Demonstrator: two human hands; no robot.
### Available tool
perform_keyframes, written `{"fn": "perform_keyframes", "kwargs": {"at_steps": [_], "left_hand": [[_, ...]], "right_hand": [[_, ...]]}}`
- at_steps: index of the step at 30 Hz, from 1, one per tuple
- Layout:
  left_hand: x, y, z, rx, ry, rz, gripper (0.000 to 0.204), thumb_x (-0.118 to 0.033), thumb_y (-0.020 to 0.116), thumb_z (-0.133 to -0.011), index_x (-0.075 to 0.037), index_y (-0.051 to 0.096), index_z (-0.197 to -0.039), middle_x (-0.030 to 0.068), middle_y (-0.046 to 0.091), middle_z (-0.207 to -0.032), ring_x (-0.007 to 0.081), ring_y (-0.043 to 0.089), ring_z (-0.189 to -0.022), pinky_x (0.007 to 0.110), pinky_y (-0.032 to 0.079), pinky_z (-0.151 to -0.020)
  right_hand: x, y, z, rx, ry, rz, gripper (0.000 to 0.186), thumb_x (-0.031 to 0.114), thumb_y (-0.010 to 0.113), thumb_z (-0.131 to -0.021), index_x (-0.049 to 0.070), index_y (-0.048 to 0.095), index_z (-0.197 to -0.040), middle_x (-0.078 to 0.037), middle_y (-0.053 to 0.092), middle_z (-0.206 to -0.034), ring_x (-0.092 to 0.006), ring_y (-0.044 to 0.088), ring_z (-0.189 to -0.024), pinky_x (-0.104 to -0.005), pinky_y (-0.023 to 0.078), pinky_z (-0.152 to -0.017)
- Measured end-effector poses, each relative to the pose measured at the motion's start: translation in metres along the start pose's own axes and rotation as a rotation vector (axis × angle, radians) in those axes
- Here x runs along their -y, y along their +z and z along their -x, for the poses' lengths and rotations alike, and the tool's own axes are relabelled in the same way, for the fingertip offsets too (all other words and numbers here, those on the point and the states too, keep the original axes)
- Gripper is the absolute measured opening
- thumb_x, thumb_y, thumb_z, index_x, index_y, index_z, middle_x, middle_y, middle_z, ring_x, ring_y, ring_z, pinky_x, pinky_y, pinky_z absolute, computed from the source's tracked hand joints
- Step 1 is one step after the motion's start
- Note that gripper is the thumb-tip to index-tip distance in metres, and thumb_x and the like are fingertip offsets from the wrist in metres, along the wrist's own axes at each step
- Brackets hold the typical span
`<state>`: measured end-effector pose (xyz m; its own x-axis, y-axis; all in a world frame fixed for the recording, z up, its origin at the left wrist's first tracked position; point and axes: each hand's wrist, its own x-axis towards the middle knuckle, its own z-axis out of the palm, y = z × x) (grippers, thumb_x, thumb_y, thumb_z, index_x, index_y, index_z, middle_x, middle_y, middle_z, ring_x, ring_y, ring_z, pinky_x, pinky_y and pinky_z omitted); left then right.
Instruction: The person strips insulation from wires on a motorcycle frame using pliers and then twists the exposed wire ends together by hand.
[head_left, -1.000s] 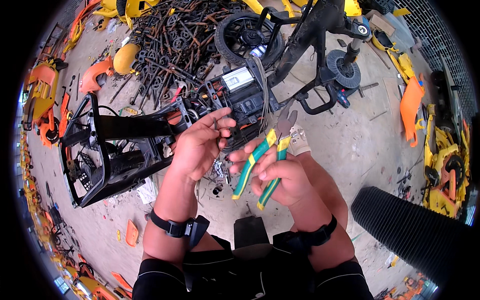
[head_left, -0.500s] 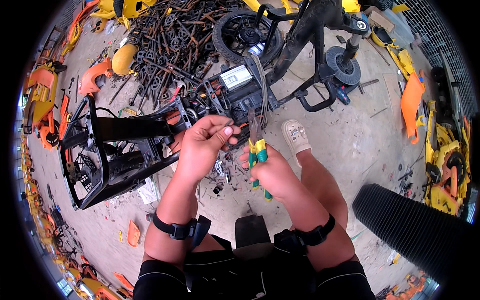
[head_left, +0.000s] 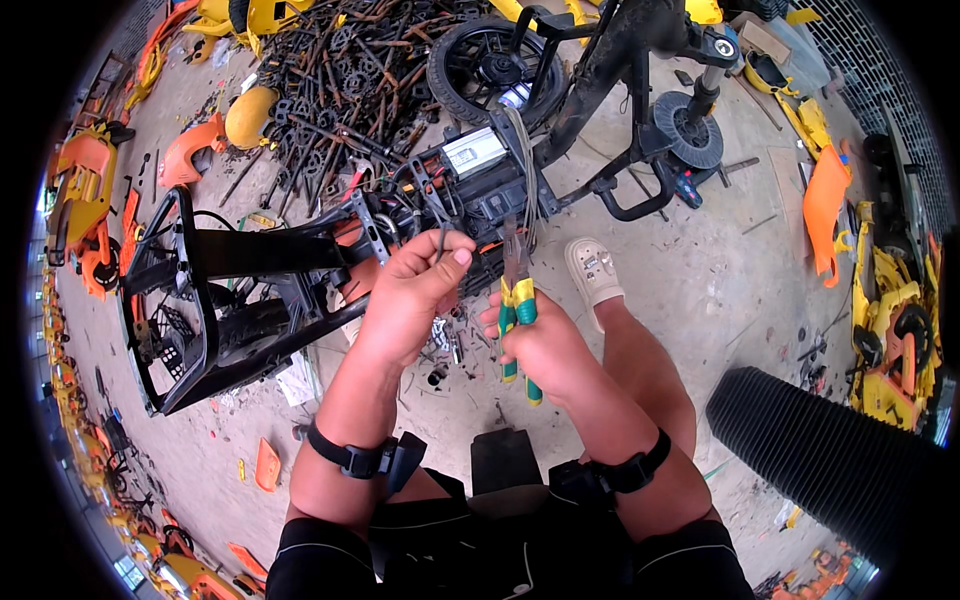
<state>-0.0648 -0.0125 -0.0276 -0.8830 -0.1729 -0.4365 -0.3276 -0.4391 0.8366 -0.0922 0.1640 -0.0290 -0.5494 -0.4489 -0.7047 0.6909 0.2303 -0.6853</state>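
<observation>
My left hand (head_left: 408, 300) is closed in a pinch, thumb against forefinger, on a thin dark cable (head_left: 440, 243) that shows just above the fingers. My right hand (head_left: 552, 345) is wrapped round pliers (head_left: 524, 306) with green and yellow handles. Their jaws point away from me, beside a bundle of grey cable (head_left: 529, 190). Beyond both hands lies a black scooter frame (head_left: 265, 258) with a box bearing a silver label (head_left: 474, 154) and loose wiring. The jaw tips overlap the dark parts behind them, so whether they touch anything I cannot tell.
A heap of rusty metal parts (head_left: 345, 95) lies at the far left, with a black wheel (head_left: 497, 70) beside it. Yellow and orange panels (head_left: 824, 215) line the right side. A ribbed black tube (head_left: 815, 455) stands at lower right. Small scraps litter the floor.
My left hand has shifted very slightly, and more of the dark cable shows above its fingers. The right hand and pliers stay nearly in place.
</observation>
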Motion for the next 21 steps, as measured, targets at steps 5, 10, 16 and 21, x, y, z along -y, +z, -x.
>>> {"fn": "perform_keyframes", "kwargs": {"at_steps": [5, 10, 16, 21], "left_hand": [[0.005, -0.009, -0.001, -0.003, -0.021, -0.012, 0.029, -0.033, 0.062, -0.103, -0.007, 0.066, -0.091, -0.0059, 0.047, -0.065, 0.0034, 0.036, -0.053, 0.021, 0.027, -0.049], [0.011, -0.018, -0.004, 0.076, -0.067, 0.198, 0.029, -0.032, 0.058, -0.105, -0.007, 0.066, -0.094, -0.0034, 0.05, -0.066, 0.005, 0.038, -0.052, 0.022, 0.029, -0.049], [0.006, -0.003, 0.003, 0.017, -0.027, 0.214, 0.016, -0.017, 0.059, -0.103, -0.004, 0.067, -0.11, 0.0042, 0.068, -0.087, 0.0074, 0.047, -0.057, 0.021, 0.037, -0.055], [0.002, -0.009, 0.007, 0.025, -0.048, 0.15, 0.018, -0.017, 0.063, -0.101, -0.004, 0.067, -0.113, 0.0065, 0.073, -0.091, 0.0069, 0.051, -0.058, 0.021, 0.039, -0.055]], "right_hand": [[0.001, 0.002, 0.003, -0.003, 0.0, 0.0, 0.048, -0.004, 0.047, -0.081, 0.002, 0.052, -0.129, -0.012, 0.064, -0.118, -0.0191, 0.062, -0.104, -0.0331, 0.052, -0.077], [-0.004, 0.003, 0.006, -0.004, 0.029, -0.014, 0.05, -0.004, 0.048, -0.081, 0.001, 0.051, -0.131, -0.013, 0.064, -0.12, -0.0197, 0.063, -0.105, -0.0334, 0.052, -0.077], [-0.004, 0.004, 0.017, 0.015, -0.002, -0.115, 0.051, -0.004, 0.05, -0.08, 0.0, 0.052, -0.131, -0.014, 0.065, -0.119, -0.0212, 0.064, -0.106, -0.033, 0.052, -0.077], [0.005, 0.006, 0.031, 0.009, -0.042, -0.135, 0.05, -0.004, 0.051, -0.081, -0.001, 0.052, -0.131, -0.015, 0.066, -0.119, -0.0224, 0.064, -0.108, -0.0326, 0.052, -0.077]]}}
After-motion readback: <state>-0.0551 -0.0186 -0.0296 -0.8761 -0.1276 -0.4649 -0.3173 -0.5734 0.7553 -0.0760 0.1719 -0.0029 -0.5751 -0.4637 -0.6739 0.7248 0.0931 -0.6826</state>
